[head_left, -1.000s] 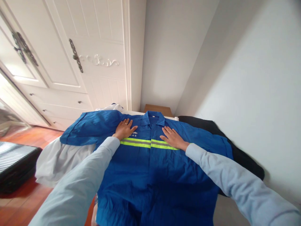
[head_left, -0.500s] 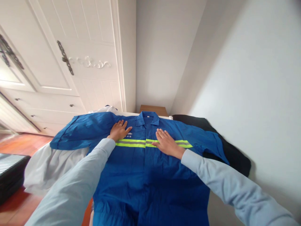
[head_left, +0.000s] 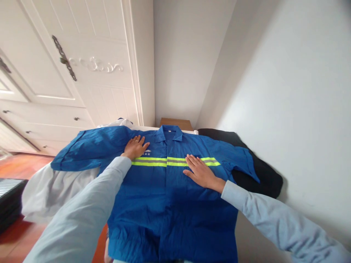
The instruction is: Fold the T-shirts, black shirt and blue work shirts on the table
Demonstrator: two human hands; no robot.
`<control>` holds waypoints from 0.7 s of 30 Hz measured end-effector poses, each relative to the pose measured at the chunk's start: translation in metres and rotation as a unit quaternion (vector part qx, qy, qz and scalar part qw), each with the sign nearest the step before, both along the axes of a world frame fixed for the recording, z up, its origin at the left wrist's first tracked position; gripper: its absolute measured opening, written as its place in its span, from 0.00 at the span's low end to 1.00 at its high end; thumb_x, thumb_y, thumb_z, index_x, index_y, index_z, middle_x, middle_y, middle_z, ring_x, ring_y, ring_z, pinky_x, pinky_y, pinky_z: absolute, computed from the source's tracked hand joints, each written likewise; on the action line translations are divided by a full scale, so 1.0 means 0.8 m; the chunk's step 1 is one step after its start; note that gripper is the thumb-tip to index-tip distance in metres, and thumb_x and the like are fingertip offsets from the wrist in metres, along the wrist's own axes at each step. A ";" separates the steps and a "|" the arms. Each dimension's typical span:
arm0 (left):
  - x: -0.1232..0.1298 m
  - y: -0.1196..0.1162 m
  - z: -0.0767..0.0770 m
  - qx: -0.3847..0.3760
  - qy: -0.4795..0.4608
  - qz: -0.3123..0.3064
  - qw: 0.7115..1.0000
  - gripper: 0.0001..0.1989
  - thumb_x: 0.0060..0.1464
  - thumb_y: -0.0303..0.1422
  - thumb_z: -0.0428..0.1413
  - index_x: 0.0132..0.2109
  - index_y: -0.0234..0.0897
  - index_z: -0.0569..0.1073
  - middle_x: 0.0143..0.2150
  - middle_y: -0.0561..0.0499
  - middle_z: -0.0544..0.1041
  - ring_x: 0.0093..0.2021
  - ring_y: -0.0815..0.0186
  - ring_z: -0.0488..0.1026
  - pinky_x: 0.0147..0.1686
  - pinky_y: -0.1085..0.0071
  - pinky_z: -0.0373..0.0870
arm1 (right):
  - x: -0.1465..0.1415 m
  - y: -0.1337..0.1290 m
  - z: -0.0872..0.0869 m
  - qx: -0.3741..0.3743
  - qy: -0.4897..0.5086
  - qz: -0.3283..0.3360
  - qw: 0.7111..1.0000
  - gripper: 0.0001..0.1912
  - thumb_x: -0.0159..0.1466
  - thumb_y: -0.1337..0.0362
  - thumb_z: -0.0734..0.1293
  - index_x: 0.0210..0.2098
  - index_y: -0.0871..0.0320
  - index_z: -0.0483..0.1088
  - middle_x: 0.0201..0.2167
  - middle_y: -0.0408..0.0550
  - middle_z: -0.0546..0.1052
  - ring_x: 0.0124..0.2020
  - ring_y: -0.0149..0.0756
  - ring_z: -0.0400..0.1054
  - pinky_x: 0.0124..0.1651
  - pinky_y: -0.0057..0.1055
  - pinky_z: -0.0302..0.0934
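Observation:
A blue work jacket [head_left: 145,197] lies spread out, front up, its collar at the far side and a yellow-and-grey reflective stripe [head_left: 153,162] across the chest. My left hand [head_left: 135,147] rests flat on the upper left chest, fingers spread, beside a small white logo [head_left: 147,152]. On the other side of the front placket, my right hand [head_left: 201,171] lies flat over the stripe and just below it, fingers stretched out. Neither hand grips the cloth. The jacket's sleeves reach out to both sides.
White cloth [head_left: 60,190] hangs under the left sleeve, and a black item [head_left: 263,179] lies under the right one. A white wardrobe [head_left: 104,47] stands at the back left, a brown box [head_left: 177,123] behind the collar, a black case [head_left: 12,204] at far left.
My right hand has slid slightly right and toward me over the jacket. My left hand stays at the same part of the chest. The whole view has shifted a little.

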State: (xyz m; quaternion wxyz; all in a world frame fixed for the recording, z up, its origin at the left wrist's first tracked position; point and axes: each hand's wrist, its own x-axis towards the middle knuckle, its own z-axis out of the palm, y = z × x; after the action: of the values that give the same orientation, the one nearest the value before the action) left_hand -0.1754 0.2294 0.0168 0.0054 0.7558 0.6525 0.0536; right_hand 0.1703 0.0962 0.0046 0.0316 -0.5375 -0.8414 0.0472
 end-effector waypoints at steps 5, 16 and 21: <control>0.024 -0.022 0.027 0.037 0.005 0.003 0.999 0.24 0.68 0.33 0.41 0.60 0.26 0.73 0.63 0.30 0.71 0.67 0.46 0.63 0.63 0.48 0.61 | -0.017 0.002 0.004 -0.021 0.008 -0.045 0.999 0.45 0.73 0.38 0.46 0.74 0.67 0.51 0.74 0.58 0.47 0.76 0.48 0.40 0.76 0.52 0.39; 0.123 -0.186 0.013 0.135 -0.187 -0.144 0.962 0.24 0.72 0.38 0.41 0.65 0.32 0.68 0.65 0.42 0.72 0.70 0.59 0.62 0.67 0.62 0.61 | -0.133 -0.068 -0.010 0.163 0.063 0.176 0.969 0.34 0.72 0.43 0.59 0.65 0.62 0.68 0.65 0.60 0.67 0.69 0.51 0.57 0.72 0.52 0.51; 0.082 -0.213 -0.021 0.144 -0.090 -0.129 0.977 0.28 0.71 0.45 0.40 0.63 0.32 0.72 0.66 0.38 0.69 0.69 0.51 0.63 0.69 0.51 0.57 | -0.117 -0.069 -0.029 0.222 0.021 0.163 0.961 0.35 0.71 0.44 0.60 0.68 0.61 0.65 0.67 0.59 0.63 0.69 0.51 0.56 0.71 0.51 0.54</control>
State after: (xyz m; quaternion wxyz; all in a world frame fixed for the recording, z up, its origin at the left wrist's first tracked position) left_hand -0.1100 0.0591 0.0004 -0.0378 0.8187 0.5318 0.2135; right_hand 0.0767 0.0412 -0.0188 0.1598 -0.3717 -0.9059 -0.1249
